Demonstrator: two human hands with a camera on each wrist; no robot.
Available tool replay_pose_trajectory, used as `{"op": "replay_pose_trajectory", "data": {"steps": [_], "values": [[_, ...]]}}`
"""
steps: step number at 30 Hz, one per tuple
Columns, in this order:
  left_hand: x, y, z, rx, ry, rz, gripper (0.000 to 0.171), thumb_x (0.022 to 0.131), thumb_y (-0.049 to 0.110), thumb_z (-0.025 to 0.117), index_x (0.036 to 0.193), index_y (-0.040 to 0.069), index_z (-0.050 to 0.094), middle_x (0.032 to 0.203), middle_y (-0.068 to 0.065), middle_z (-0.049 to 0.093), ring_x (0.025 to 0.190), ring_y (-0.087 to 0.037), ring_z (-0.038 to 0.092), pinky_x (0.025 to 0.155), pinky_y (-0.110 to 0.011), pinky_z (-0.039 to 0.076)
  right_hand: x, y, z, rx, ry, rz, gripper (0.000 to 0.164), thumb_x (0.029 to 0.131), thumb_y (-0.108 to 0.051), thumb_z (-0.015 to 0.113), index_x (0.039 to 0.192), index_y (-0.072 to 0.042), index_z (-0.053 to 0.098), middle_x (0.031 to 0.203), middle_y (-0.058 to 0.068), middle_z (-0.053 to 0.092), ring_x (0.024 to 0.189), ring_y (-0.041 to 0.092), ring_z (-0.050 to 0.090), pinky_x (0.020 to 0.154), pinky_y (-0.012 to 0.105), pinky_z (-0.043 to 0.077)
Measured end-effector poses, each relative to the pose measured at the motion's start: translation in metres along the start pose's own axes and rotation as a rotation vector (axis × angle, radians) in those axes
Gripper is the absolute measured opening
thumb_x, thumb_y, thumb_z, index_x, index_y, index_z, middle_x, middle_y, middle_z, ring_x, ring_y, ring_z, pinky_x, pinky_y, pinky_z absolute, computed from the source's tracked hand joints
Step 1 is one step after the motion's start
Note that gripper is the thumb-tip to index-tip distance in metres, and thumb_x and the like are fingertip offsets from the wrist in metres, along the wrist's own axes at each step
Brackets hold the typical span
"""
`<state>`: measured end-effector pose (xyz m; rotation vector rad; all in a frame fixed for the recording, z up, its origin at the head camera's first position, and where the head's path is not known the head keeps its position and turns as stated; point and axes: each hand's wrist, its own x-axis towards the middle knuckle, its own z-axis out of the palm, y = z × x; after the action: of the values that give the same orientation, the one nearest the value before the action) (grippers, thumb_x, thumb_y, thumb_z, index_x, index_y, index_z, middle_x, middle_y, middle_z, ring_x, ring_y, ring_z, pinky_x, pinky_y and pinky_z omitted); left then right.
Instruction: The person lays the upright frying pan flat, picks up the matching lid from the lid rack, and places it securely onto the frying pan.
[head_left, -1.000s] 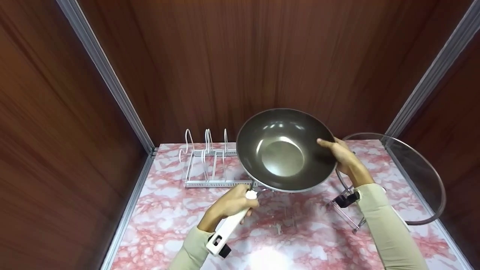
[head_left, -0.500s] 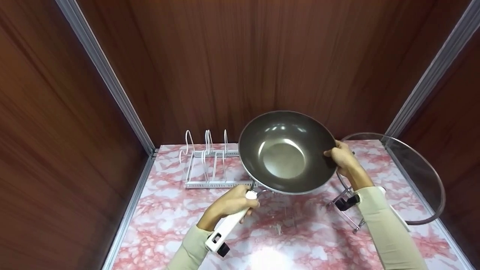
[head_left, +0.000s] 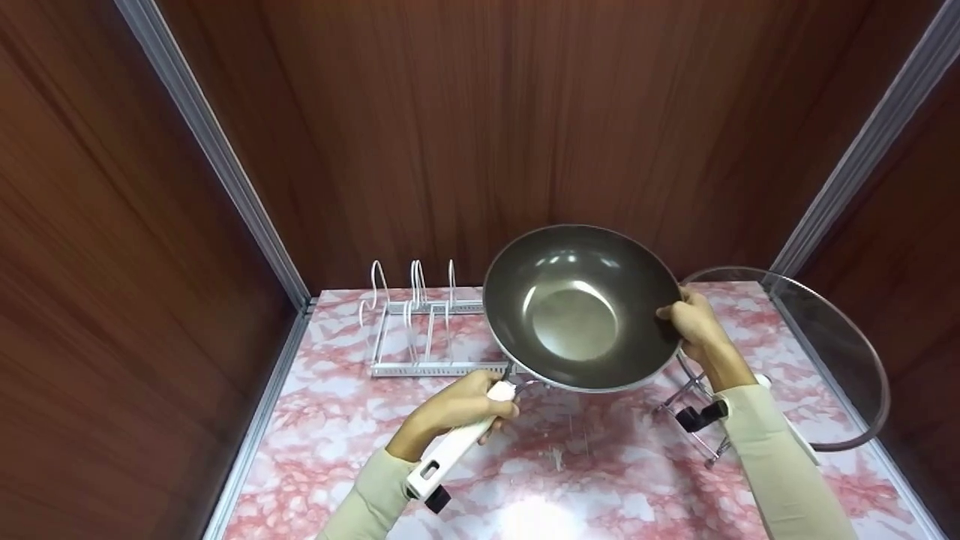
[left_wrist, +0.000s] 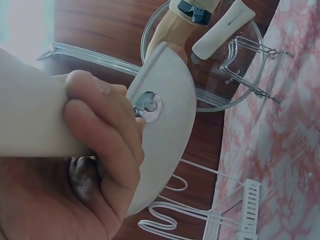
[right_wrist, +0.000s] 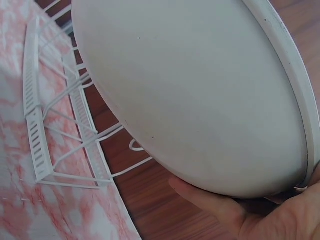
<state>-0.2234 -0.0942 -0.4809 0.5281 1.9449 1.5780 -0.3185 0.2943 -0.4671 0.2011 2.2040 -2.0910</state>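
A wok [head_left: 577, 300], dark inside and white outside, is held up above the table, its inside tilted toward the head camera. My left hand [head_left: 466, 401] grips its white handle [head_left: 450, 454] near the metal joint. At the opposite side, my right hand [head_left: 694, 322] pinches the rim, thumb on the inner surface. In the right wrist view, fingers [right_wrist: 205, 200] lie along the white underside. The left wrist view shows the curled left hand [left_wrist: 105, 135] round the handle, with the wok's outer wall [left_wrist: 165, 130] beyond it.
A white wire rack [head_left: 420, 367] stands at the back left, partly behind the wok. On the right, a glass lid [head_left: 832, 360] with a white handle stands upright in a small metal stand [left_wrist: 250, 65]. Wooden walls [head_left: 480, 112] enclose the marbled table [head_left: 315, 450].
The wok has shifted slightly right and down in the head view. My right thumb has drawn back toward the rim; the left hand keeps its grip on the handle.
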Motion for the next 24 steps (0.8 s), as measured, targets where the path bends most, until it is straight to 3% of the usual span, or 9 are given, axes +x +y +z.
{"op": "replay_pose_trajectory", "data": {"steps": [10, 20, 24], "values": [[-0.012, 0.004, -0.005, -0.085, -0.053, -0.042, 0.027, 0.093, 0.009, 0.069, 0.115, 0.003, 0.054, 0.079, -0.007, 0.063, 0.042, -0.012, 0.056, 0.04, -0.024, 0.05, -0.011, 0.002, -0.003, 0.022, 0.052, 0.006, 0.063, 0.094, 0.01, 0.047, 0.154, 0.018, 0.029, 0.098, 0.0, 0.062, 0.082, 0.009, 0.067, 0.074, 0.025, 0.062], [-0.02, 0.001, -0.004, 0.022, -0.03, -0.034, 0.028, 0.098, 0.014, 0.069, 0.121, 0.005, 0.056, 0.083, -0.004, 0.061, 0.045, -0.011, 0.055, 0.042, -0.024, 0.049, -0.022, 0.002, -0.006, 0.026, 0.066, -0.013, 0.053, 0.096, 0.009, 0.045, 0.148, 0.015, 0.038, 0.093, -0.002, 0.065, 0.08, 0.009, 0.069, 0.072, 0.026, 0.062], [-0.022, 0.003, -0.003, 0.042, -0.022, -0.03, 0.029, 0.098, 0.014, 0.068, 0.123, 0.005, 0.056, 0.082, -0.004, 0.061, 0.044, -0.01, 0.055, 0.041, -0.024, 0.049, -0.027, 0.001, -0.006, 0.045, 0.067, -0.011, 0.056, 0.096, 0.009, 0.045, 0.152, 0.015, 0.034, 0.098, -0.001, 0.063, 0.083, 0.009, 0.068, 0.074, 0.025, 0.061]]}}
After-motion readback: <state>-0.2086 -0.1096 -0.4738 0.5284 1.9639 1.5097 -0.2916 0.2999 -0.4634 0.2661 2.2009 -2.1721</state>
